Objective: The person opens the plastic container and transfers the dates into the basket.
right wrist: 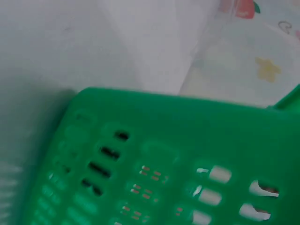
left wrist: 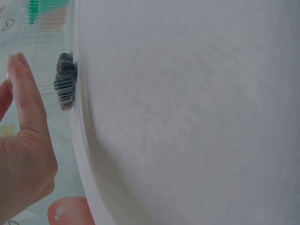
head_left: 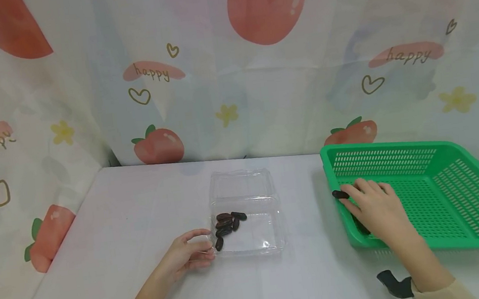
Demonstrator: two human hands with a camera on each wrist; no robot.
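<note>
A clear plastic clamshell box [head_left: 250, 233] lies with its lid raised at the back. Several dark, oblong dates [head_left: 224, 225] are grouped on the left of its base; in the left wrist view, dates [left wrist: 65, 82] show dark through the ribbed wall. My left hand [head_left: 191, 250] holds the box's left edge between thumb and fingers. Over the left rim of the green basket [head_left: 457, 241], my right hand [head_left: 379, 209] pinches one dark date [head_left: 340, 194] at its fingertips. Below that hand, more dark pieces [head_left: 360, 227] are partly hidden inside the basket. The right wrist view does not show the hand.
A white-covered table [head_left: 139, 206] carries both containers, with the basket at the right. Behind and to the left hangs a patterned cloth [head_left: 277, 90]. Black straps [head_left: 395, 284] are on both wrists. Slotted basket wall [right wrist: 187, 126] fills much of the right wrist view.
</note>
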